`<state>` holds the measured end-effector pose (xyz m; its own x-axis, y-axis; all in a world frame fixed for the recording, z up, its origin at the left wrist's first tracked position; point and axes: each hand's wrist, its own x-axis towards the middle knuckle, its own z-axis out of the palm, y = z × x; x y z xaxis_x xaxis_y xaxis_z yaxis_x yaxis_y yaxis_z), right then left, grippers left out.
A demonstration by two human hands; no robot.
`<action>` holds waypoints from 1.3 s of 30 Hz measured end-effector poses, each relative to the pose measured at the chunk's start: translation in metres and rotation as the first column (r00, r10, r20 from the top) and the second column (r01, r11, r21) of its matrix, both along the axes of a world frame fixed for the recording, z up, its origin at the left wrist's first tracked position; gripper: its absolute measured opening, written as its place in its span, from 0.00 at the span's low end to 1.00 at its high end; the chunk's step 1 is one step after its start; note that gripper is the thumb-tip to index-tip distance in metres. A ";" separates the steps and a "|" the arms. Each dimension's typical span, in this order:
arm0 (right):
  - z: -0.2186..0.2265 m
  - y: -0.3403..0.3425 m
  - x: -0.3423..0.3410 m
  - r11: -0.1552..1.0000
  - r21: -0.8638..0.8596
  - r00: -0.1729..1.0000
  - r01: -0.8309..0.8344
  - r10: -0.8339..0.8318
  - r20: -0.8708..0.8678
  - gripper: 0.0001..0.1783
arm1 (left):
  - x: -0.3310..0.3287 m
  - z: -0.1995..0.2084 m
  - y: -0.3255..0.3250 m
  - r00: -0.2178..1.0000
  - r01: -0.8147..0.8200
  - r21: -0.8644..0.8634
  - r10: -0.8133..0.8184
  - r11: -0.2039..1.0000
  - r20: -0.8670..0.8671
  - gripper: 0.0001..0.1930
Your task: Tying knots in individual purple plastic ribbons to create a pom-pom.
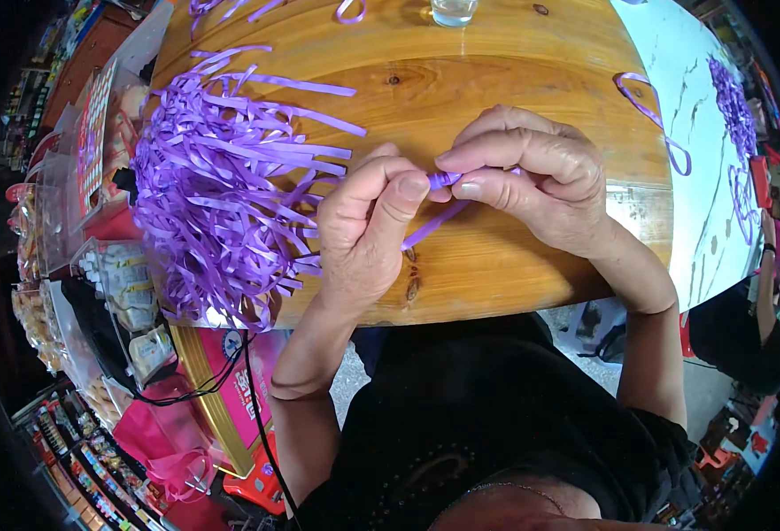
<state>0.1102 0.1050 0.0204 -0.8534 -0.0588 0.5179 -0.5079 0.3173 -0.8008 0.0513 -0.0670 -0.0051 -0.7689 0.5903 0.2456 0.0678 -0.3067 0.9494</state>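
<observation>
A narrow purple ribbon [444,180] is pinched between my two hands above the wooden table. My left hand [368,217] grips it between thumb and forefinger, the other fingers curled in. On the other side, my right hand [540,173] pinches the same ribbon between thumb and fingertips. Between the hands the ribbon looks twisted or folded, perhaps a knot; the fingers hide its detail. One tail of it slants down toward my left wrist. Left of my left hand lies a big heap of cut purple ribbons [222,186], some ends pointing toward my hands.
The wooden table [514,80] bears a small clear glass [454,11] at its far edge. One loose ribbon loop [656,119] lies at the right, across onto a white marbled table [700,168]. More purple ribbons [733,106] lie there, near another person's arm [767,265]. Packaged goods stand left.
</observation>
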 end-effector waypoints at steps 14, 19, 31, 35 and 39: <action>-0.009 0.005 -0.004 1.000 0.023 0.999 0.003 -0.004 0.046 0.09 | -0.002 -0.008 0.002 0.983 -0.084 -0.115 0.063 0.990 -0.170 0.06; -0.009 0.007 -0.007 0.998 0.063 0.998 0.000 -0.004 0.063 0.09 | 0.000 -0.001 0.005 0.827 -0.267 -0.103 0.173 0.958 -0.534 0.07; -0.014 0.007 -0.007 0.998 0.013 0.992 -0.060 0.058 0.108 0.12 | -0.001 -0.015 -0.001 0.828 -0.277 -0.101 0.185 0.955 -0.529 0.07; -0.015 0.004 -0.005 0.998 -0.052 0.990 -0.019 0.026 0.142 0.10 | 0.000 -0.020 0.000 0.841 -0.297 -0.075 0.223 0.952 -0.494 0.07; -0.017 0.008 -0.007 0.998 -0.030 0.992 -0.048 0.051 0.111 0.08 | 0.004 -0.022 0.001 0.928 -0.280 -0.106 0.240 0.954 -0.286 0.07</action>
<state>0.1030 0.1127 0.0036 -0.9024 -0.0898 0.4215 -0.4294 0.2713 -0.8614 0.0554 -0.0659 -0.0266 -0.8179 0.4222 0.3909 0.3835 -0.1065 0.9174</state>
